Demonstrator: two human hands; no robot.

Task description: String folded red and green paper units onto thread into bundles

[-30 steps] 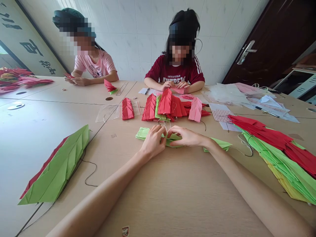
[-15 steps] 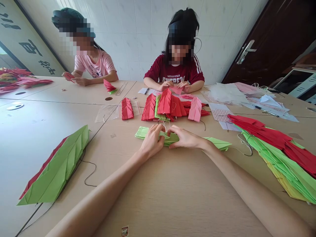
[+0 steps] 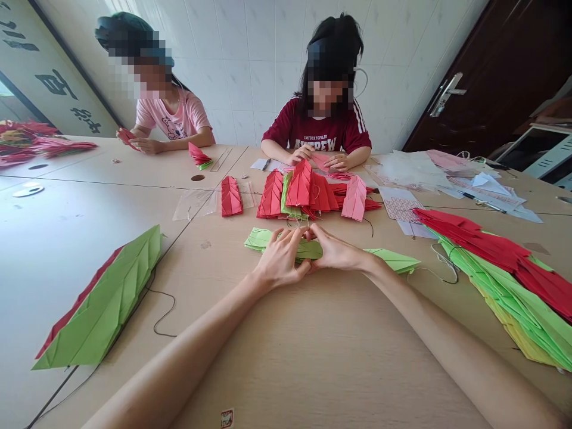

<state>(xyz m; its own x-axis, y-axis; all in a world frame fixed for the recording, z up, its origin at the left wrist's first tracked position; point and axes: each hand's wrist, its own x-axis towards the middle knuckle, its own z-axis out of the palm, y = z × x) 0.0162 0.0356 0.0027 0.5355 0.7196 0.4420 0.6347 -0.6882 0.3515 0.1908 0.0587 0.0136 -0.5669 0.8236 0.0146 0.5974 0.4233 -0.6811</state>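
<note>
Both hands meet over a strip of folded green paper [image 3: 258, 238] lying across the table in front of me. My left hand [image 3: 283, 256] is curled around the strip's middle, its thumb at the near edge and fingers over the far edge. Facing it, my right hand [image 3: 335, 247] grips the same paper with thumb and fingers, and the fingertips of both hands nearly touch. A pointed green end [image 3: 393, 260] of folded paper shows to the right of my right hand, with a pale string trailing from it.
Red folded papers [image 3: 299, 185] are piled just beyond my hands, with a pink one [image 3: 354, 198] beside them. A green and red folded piece [image 3: 102, 304] lies left; a long stack [image 3: 504, 280] lies right. Two people sit opposite, handling paper. Loose sheets [image 3: 402, 170] cover the back right.
My left hand has shifted slightly right and toward me, its thumb now at the paper's near edge. My right hand has closed in toward it. Other papers on the table stay put.
</note>
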